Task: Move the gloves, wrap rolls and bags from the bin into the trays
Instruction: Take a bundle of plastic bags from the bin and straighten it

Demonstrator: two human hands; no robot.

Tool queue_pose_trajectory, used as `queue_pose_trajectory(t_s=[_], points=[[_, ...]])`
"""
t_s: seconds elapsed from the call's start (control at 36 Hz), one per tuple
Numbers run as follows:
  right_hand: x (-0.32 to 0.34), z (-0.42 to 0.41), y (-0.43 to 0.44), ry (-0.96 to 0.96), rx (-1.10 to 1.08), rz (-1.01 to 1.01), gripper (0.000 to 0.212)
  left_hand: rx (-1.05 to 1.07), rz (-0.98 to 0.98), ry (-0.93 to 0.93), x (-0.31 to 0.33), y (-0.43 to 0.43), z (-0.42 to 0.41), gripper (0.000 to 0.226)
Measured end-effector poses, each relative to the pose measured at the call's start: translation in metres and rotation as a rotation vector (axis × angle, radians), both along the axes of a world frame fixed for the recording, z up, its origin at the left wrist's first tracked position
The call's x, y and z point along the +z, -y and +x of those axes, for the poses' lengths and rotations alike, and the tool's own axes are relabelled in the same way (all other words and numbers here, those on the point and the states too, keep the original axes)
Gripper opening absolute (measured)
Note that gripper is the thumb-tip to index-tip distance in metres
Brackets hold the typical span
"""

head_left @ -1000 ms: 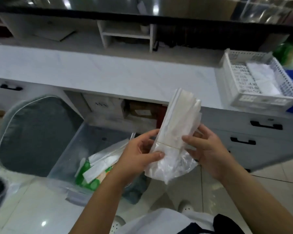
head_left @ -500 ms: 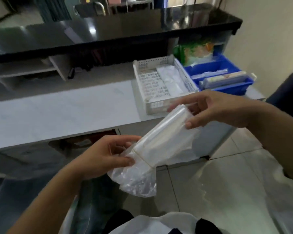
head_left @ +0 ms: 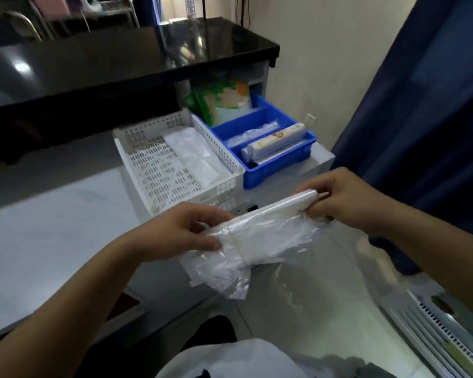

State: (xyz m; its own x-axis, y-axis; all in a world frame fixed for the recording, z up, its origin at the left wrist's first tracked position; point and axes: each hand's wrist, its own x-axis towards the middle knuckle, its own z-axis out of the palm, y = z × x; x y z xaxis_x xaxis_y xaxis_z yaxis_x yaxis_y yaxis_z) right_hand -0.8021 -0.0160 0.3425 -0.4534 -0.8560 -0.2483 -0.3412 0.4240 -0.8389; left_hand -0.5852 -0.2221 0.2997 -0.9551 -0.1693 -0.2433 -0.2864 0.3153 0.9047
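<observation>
One: Pale marbled countertop (head_left: pixel 52 227) runs in from the left under a glossy black upper ledge (head_left: pixel 120 58), with two trays parked at its far end and a dark blue curtain (head_left: pixel 421 105) on the right. Out front is the slack bundle of clear plastic bags (head_left: pixel 268 230), in the air, short of the trays, stretched between both hands.

Two: Left hand (head_left: pixel 180 230) pinches the near end, thumb over the film. Right hand (head_left: pixel 350 200) has its fingers curled round the folded far end. Neither hand is free.

One: The target, I'd guess, is the white perforated plastic tray (head_left: pixel 153 170). A flat stack of folded white bags (head_left: pixel 194 156) already lies along its right side, and the left is bare lattice.

Two: Right against it sits the blue plastic divided tray (head_left: pixel 273 170), with green-printed glove packets (head_left: pixel 224 102) standing at the back and a cream boxed wrap roll (head_left: pixel 276 140) lying in the front compartment.

One: Risks?

Two: That film. It's thin, crinkled and probably slippery, and the loose tail sags below the left hand. Only a thin band (head_left: pixel 235 241) round the middle seems to hold the sheets together. If it slips, they could fan out or slide free. The tail could also snag on the lattice rim and leave the bundle draped over the wall.

One: So lower it flat?

Two: I'd say so, both ends together, alongside the stack.
</observation>
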Motion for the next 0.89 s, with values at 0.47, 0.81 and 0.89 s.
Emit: queue_pose_trajectory(t_s=[0.47,0.81,0.89], points=[[0.010,-0.100,0.107,0.197,-0.330,-0.017,0.039,0.319,0.526,-0.204,-0.010,0.130,-0.080,0.049],[-0.006,-0.190,0.148,-0.283,0.038,0.006,0.049,0.490,0.293,-0.261,-0.015,0.159,-0.167,0.031],[-0.003,-0.222,0.168,-0.286,0.267,0.146,0.044,0.547,0.246,-0.235,-0.014,0.163,-0.183,0.030]])
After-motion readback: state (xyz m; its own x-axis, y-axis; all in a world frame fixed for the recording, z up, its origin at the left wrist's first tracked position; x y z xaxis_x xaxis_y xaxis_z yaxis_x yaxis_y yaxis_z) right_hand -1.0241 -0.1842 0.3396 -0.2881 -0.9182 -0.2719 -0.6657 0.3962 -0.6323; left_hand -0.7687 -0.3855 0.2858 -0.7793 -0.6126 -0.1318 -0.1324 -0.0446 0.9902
